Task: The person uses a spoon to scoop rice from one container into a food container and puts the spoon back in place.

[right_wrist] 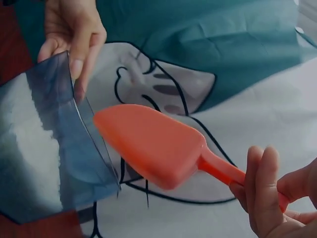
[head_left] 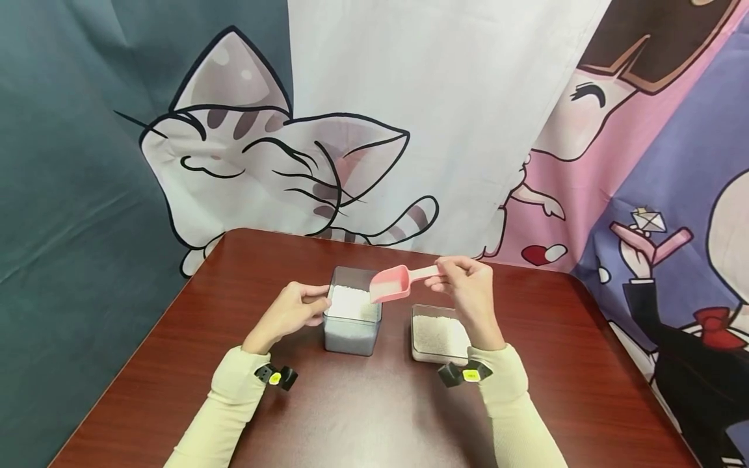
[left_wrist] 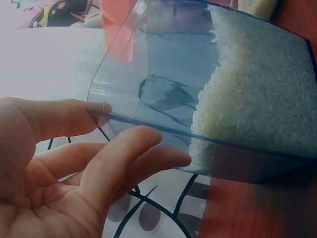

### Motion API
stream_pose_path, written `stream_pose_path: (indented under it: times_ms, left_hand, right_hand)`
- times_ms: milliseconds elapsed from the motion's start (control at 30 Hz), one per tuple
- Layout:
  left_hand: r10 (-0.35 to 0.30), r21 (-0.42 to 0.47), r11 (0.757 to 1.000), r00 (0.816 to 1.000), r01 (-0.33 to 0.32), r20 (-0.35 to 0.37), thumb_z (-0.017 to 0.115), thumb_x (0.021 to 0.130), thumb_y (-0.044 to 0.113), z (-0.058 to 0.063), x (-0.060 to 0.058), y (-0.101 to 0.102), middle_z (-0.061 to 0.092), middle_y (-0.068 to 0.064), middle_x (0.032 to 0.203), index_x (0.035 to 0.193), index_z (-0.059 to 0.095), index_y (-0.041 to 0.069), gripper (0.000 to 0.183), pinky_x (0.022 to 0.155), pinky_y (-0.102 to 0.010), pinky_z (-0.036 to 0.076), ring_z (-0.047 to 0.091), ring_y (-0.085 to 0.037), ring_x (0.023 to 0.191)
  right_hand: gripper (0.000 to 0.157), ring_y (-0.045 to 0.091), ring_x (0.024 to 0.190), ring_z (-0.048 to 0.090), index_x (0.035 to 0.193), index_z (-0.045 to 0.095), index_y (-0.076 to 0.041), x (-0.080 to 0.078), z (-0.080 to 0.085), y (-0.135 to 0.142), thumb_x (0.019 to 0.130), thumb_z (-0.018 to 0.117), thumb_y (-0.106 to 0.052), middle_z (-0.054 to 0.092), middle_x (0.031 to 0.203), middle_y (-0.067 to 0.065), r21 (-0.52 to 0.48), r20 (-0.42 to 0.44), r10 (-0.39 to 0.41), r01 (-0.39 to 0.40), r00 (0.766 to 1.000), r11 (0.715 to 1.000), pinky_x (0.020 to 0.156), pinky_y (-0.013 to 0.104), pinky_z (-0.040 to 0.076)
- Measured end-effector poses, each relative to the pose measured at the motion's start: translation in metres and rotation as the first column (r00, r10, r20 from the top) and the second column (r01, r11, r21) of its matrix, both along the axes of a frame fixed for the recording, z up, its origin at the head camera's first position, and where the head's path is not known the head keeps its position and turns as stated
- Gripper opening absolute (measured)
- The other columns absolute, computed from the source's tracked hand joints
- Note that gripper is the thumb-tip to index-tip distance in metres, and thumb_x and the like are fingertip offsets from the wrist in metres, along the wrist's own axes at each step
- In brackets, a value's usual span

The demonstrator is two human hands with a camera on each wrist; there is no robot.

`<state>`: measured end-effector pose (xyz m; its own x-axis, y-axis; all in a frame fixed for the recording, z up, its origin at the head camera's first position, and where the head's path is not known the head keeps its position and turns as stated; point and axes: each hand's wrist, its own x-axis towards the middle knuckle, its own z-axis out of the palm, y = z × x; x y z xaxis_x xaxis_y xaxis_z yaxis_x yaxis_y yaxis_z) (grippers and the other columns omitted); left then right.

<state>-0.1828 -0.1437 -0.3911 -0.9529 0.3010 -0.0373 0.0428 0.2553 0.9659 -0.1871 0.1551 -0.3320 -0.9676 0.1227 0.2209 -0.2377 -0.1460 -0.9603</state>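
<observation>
My right hand (head_left: 468,289) pinches the handle of a pink plastic scoop (head_left: 393,285). The scoop's lip reaches over the right rim of a tall, bluish see-through container (head_left: 351,339). White rice (left_wrist: 262,84) lies inside, below the rim. At the container's left side, my left hand (head_left: 292,309) holds it by the upper edge, fingers and thumb at the corner. In the right wrist view, the scoop (right_wrist: 153,144) shows its smooth underside, its tip near the container's rim. Pink shows across much of the scoop's inside.
A lower clear box (head_left: 440,361) with pale grains stands right of the container, partly behind my right wrist. Both stand on a reddish-brown table (head_left: 363,422). Behind the table's far edge hangs a cartoon-printed cloth (head_left: 456,97).
</observation>
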Motion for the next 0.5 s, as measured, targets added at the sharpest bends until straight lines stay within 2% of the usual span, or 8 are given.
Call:
stream_pose_path:
  times_ms: [167, 300, 400, 500]
  left_hand:
    - [-0.006, 0.001, 1.000, 1.000, 0.006, 0.000, 0.059, 0.088, 0.008, 0.000, -0.001, 0.000, 0.059, -0.027, 0.114, 0.127, 0.049, -0.008, 0.044, 0.070, -0.035, 0.056, 0.063, -0.032, 0.095]
    - [-0.003, 0.005, 1.000, 1.000, 0.003, -0.012, 0.060, 0.087, 0.009, 0.001, -0.002, -0.001, 0.058, -0.026, 0.115, 0.127, 0.049, -0.007, 0.045, 0.070, -0.036, 0.056, 0.063, -0.032, 0.094]
    - [-0.005, 0.007, 1.000, 1.000, 0.005, -0.012, 0.060, 0.087, 0.009, 0.000, -0.002, -0.002, 0.058, -0.027, 0.115, 0.127, 0.049, -0.007, 0.044, 0.070, -0.036, 0.056, 0.063, -0.033, 0.094]
    - [-0.006, 0.004, 1.000, 1.000, 0.006, -0.002, 0.060, 0.088, 0.008, -0.001, -0.001, -0.001, 0.059, -0.027, 0.114, 0.127, 0.049, -0.007, 0.044, 0.070, -0.035, 0.056, 0.063, -0.033, 0.094]
  right_hand:
    - [0.017, 0.024, 0.052, 0.065, 0.089, 0.061, 0.014, -0.004, 0.007, -0.019, 0.088, 0.055, -0.001, 0.066, 0.066, 0.019, 0.155, -0.053, -0.011, 0.019, 0.999, 0.988, 0.053, 0.034, 0.056]
    - [0.018, 0.023, 0.053, 0.065, 0.088, 0.062, 0.013, -0.008, 0.011, -0.031, 0.088, 0.054, -0.002, 0.065, 0.070, 0.026, 0.232, -0.067, 0.006, 0.010, 0.998, 0.973, 0.052, 0.035, 0.056]
    - [0.017, 0.022, 0.052, 0.065, 0.087, 0.063, 0.011, -0.010, 0.010, -0.039, 0.088, 0.053, -0.002, 0.065, 0.070, 0.025, 0.289, -0.070, 0.008, 0.012, 0.998, 0.957, 0.052, 0.035, 0.056]
    - [0.016, 0.020, 0.050, 0.065, 0.086, 0.064, 0.008, -0.010, 0.006, -0.048, 0.088, 0.053, -0.004, 0.066, 0.067, 0.020, 0.374, -0.079, -0.022, 0.050, 0.997, 0.926, 0.050, 0.033, 0.056]
